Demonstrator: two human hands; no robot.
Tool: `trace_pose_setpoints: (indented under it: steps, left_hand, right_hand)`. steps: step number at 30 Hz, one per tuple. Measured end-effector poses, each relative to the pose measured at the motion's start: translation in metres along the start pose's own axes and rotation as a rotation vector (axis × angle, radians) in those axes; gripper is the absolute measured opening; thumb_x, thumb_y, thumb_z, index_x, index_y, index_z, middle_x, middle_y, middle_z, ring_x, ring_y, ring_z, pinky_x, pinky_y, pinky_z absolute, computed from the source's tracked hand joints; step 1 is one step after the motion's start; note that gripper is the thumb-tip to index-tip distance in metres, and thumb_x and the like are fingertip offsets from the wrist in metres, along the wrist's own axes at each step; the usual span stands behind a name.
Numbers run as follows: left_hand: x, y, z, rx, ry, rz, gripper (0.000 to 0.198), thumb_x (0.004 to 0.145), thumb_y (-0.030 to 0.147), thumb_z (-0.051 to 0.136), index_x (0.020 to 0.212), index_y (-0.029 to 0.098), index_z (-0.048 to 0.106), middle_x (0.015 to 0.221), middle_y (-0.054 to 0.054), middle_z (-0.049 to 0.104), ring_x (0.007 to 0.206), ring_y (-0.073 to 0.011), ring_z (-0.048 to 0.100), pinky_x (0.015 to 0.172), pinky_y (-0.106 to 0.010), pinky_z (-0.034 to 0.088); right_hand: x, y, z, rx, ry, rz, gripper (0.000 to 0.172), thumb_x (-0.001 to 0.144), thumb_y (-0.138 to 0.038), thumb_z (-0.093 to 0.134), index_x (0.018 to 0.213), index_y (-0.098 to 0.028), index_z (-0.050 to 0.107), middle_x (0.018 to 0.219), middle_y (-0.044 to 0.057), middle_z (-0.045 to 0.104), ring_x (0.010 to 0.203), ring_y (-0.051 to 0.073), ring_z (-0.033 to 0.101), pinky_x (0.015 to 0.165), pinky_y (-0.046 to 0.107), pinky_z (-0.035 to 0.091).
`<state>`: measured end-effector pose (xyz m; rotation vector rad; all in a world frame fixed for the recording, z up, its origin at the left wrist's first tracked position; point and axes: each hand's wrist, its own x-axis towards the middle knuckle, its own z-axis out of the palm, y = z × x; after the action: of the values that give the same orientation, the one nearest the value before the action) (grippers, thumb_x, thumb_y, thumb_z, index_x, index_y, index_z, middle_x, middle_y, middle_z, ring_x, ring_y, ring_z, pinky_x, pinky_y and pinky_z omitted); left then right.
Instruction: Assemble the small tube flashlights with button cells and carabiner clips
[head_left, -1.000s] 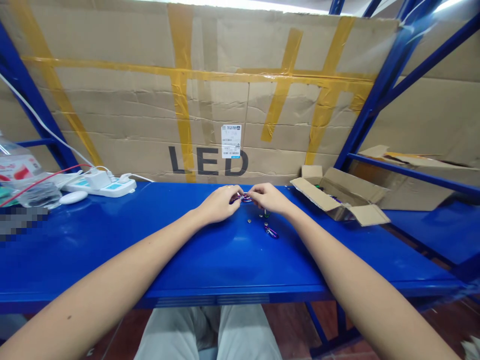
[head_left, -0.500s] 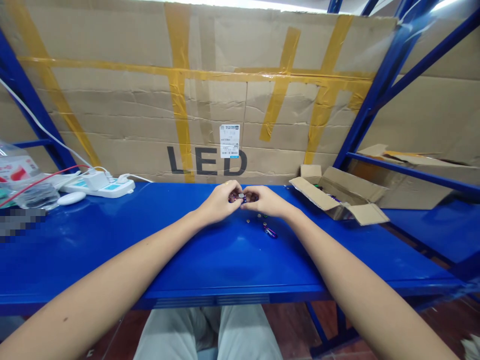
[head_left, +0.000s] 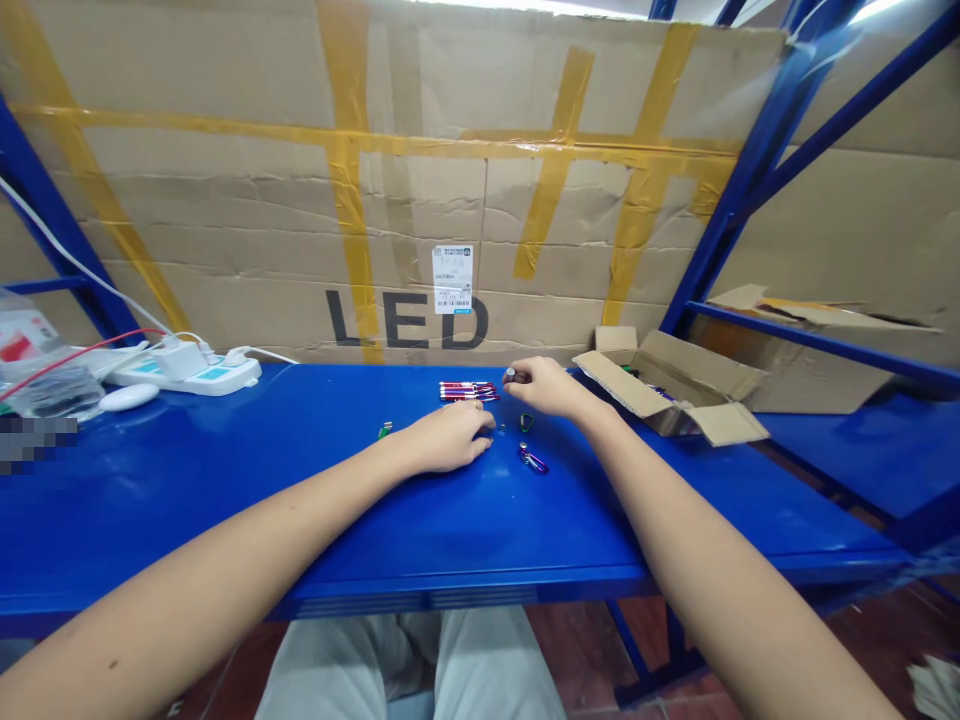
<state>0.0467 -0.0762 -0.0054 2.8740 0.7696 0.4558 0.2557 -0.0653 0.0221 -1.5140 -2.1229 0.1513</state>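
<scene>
My left hand (head_left: 452, 440) is low over the blue table, its fingers and thumb apart, beside a tiny round metal piece (head_left: 502, 427). In my right hand (head_left: 546, 385), the fingertips pinch a small cylinder with a silver end (head_left: 511, 375); the hand hides most of it. A row of slim red and purple metal tubes (head_left: 466, 390) lies just beyond my left hand. Nearer me is a purple carabiner clip with a small silver cap (head_left: 532, 460). A dark green clip (head_left: 526, 422) rests below my right hand. Another green piece (head_left: 385, 430) is partly behind my left forearm.
An open cardboard box (head_left: 675, 385) with small coloured items stands at the right. A white power strip (head_left: 187, 372) with plugs and cables is at the left, near a plastic bottle (head_left: 30, 350). A large taped carton (head_left: 285, 230) stands along the table's back edge.
My hands, together half a second ago, are now apart. My left hand has come down nearer me; my right has moved slightly right with the small cylinder. The row of tubes now shows.
</scene>
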Motion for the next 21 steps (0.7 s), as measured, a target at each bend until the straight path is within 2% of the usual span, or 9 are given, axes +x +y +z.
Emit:
trace_pose_setpoints:
  steps: [3, 8, 13, 17, 21]
  left_hand:
    - [0.001, 0.001, 0.002, -0.019, -0.009, 0.002, 0.017, 0.087, 0.018, 0.054, 0.088, 0.017, 0.07, 0.092, -0.009, 0.069, 0.083, -0.0226, 0.063, 0.077, -0.035, 0.048]
    - [0.003, 0.002, 0.005, -0.05, 0.049, -0.059, 0.011, 0.083, 0.02, 0.058, 0.081, 0.019, 0.069, 0.083, -0.006, 0.068, 0.08, -0.0219, 0.063, 0.071, -0.032, 0.049]
    - [0.005, -0.002, 0.007, 0.062, 0.195, -0.131, 0.011, 0.083, 0.017, 0.055, 0.085, 0.018, 0.066, 0.087, -0.009, 0.066, 0.083, -0.0243, 0.063, 0.076, -0.037, 0.05]
    - [0.005, -0.01, -0.001, 0.101, 0.217, -0.123, 0.013, 0.082, 0.012, 0.053, 0.084, 0.018, 0.064, 0.089, -0.009, 0.067, 0.084, -0.0238, 0.063, 0.077, -0.036, 0.05]
    - [0.003, -0.02, -0.015, 0.09, 0.282, -0.175, 0.01, 0.083, 0.018, 0.056, 0.085, 0.018, 0.065, 0.085, -0.007, 0.069, 0.079, -0.0221, 0.063, 0.072, -0.034, 0.048]
  right_hand:
    - [0.0, -0.001, 0.002, 0.006, -0.01, -0.027, 0.011, 0.077, -0.023, 0.056, 0.068, -0.016, 0.059, 0.065, 0.001, 0.059, 0.059, 0.012, 0.043, 0.057, 0.027, 0.028]
    - [0.001, 0.0, 0.005, 0.024, -0.024, -0.03, 0.011, 0.076, -0.023, 0.058, 0.067, -0.017, 0.059, 0.064, 0.0, 0.059, 0.058, 0.012, 0.043, 0.056, 0.027, 0.028]
    - [-0.002, -0.005, 0.005, 0.106, -0.09, -0.059, 0.012, 0.078, -0.025, 0.056, 0.074, -0.017, 0.063, 0.066, 0.0, 0.061, 0.061, 0.013, 0.046, 0.057, 0.026, 0.03]
    - [-0.004, -0.01, 0.005, 0.171, -0.166, -0.079, 0.016, 0.08, -0.03, 0.055, 0.071, -0.017, 0.058, 0.066, 0.0, 0.059, 0.062, 0.013, 0.046, 0.058, 0.026, 0.03]
    - [-0.004, -0.01, 0.005, 0.151, -0.167, -0.056, 0.017, 0.08, -0.028, 0.054, 0.067, -0.018, 0.052, 0.064, -0.001, 0.055, 0.06, 0.012, 0.044, 0.056, 0.027, 0.028]
